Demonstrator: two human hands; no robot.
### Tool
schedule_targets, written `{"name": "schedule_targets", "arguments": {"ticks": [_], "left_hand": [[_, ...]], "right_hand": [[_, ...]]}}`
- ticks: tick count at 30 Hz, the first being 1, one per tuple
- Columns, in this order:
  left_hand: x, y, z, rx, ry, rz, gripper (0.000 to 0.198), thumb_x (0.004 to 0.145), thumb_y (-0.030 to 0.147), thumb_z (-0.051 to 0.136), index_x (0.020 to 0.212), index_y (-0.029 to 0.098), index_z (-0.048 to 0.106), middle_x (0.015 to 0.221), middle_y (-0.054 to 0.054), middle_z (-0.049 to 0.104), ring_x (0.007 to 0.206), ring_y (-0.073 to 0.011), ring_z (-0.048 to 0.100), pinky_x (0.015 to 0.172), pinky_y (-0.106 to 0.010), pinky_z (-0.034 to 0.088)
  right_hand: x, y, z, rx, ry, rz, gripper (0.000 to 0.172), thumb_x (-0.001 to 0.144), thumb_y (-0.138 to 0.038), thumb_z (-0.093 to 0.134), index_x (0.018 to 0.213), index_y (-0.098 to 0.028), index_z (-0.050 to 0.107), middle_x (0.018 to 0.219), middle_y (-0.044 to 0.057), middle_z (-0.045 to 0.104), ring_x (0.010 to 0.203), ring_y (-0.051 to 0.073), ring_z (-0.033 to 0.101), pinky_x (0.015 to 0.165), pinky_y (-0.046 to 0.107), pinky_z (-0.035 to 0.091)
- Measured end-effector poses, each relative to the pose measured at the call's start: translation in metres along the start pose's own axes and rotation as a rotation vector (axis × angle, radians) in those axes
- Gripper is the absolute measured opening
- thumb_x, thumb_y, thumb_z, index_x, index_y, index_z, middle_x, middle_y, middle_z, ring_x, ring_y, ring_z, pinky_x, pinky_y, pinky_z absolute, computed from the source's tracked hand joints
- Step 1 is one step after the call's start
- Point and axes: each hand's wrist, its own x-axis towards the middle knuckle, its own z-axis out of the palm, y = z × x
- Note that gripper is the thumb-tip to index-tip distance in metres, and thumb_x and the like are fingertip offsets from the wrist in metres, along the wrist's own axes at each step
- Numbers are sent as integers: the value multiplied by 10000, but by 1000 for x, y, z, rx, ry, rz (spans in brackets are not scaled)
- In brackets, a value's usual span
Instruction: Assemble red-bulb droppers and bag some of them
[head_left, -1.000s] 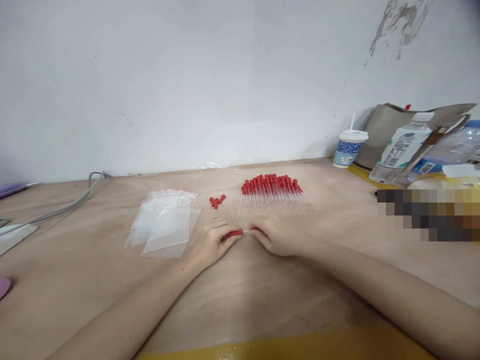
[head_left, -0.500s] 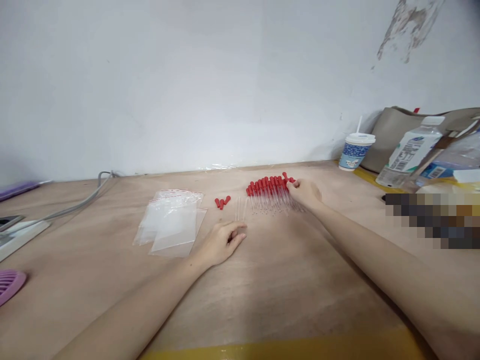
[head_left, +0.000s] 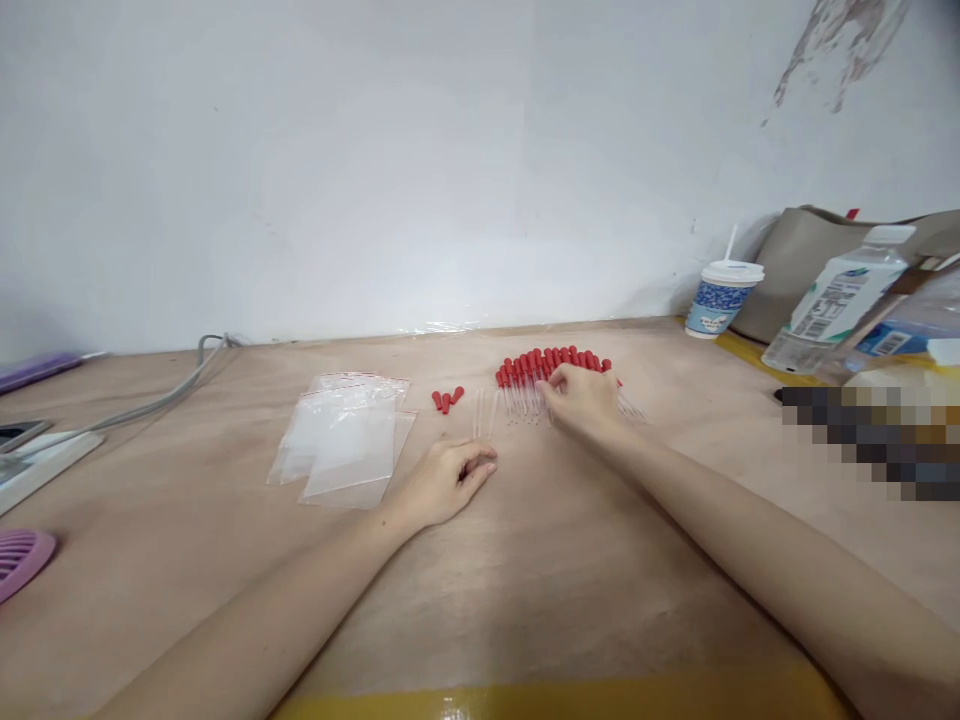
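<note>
Several glass droppers with red rubber bulbs [head_left: 525,368] lie side by side in a fan on the table. Over their middle is my right hand [head_left: 581,395], thumb and forefinger pressed together at the bulbs; what they pinch, if anything, is too small to make out. My left hand [head_left: 454,480] rests on the table with fingers slightly curled and a gap between thumb and forefinger, holding nothing. Just beyond it lie a few clear glass tubes [head_left: 486,412] without bulbs. Several loose red bulbs [head_left: 445,403] sit left of the tubes.
Clear zip bags [head_left: 349,440] lie left of my left hand. A grey cable [head_left: 169,405] and a pink slotted object [head_left: 22,560] are at the far left. At the back right stand a blue-and-white cup [head_left: 720,300], a bottle [head_left: 836,305] and a grey bag [head_left: 787,245].
My right hand has moved left from the right end of the dropper row to its middle. More red bulbs now show at the right end. My left hand stays in place.
</note>
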Motion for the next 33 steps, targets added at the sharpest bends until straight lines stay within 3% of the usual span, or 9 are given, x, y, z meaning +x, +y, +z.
{"name": "schedule_targets", "arguments": {"ticks": [5,10,15,20,24,27,30,33], "left_hand": [[-1,-1,1,-13,5,10,199,863,247,480,961,176,638,720,-11,616,634,-129,531,628,-242,414],[-1,-2,0,-5,5,12,190,863,242,483,956,180,636,711,-8,607,634,-129,529,617,-241,412],[-3,0,2,-10,16,-8,175,856,246,487,940,191,630,725,-6,566,629,-123,521,621,-244,419],[3,-5,-5,69,196,-149,131,822,284,518,788,179,589,809,-25,517,707,-151,518,660,-276,431],[32,-25,-20,187,288,-294,101,785,271,556,766,172,566,826,-56,510,860,-218,504,787,-345,408],[61,-44,-26,237,260,-460,172,769,322,582,809,155,589,830,-89,528,948,-269,481,846,-400,369],[86,-58,-24,238,251,-546,258,721,378,626,747,124,591,861,-147,549,987,-333,470,845,-475,339],[102,-66,-17,234,254,-603,285,645,360,695,580,128,543,838,-173,563,1019,-386,457,861,-528,294]], "right_hand": [[-14,-50,17,-73,-152,-175,299,833,-395,448,675,-189,596,698,45,661,701,202,593,792,390,260],[-13,-69,26,-176,-248,-153,260,829,-339,462,733,-155,619,761,99,671,743,223,605,786,393,263],[-26,-59,12,-117,-325,-154,238,795,-368,534,673,-176,604,710,54,653,719,197,582,776,357,297],[-43,-27,-16,167,-477,-186,157,720,-318,641,682,-180,576,666,7,605,623,131,526,589,242,336],[-49,-9,-22,253,-516,-170,200,669,-259,680,804,-175,560,694,-2,583,598,111,500,534,215,326],[-54,-8,-16,209,-455,-114,252,684,-368,668,795,-176,549,700,15,584,600,124,500,525,227,312],[-60,-14,-13,129,-394,-78,265,731,-435,607,777,-183,540,692,23,593,603,140,506,533,246,296],[-65,-22,-16,21,-381,-111,199,809,-379,525,766,-186,543,698,29,617,643,164,536,579,275,297]]}}
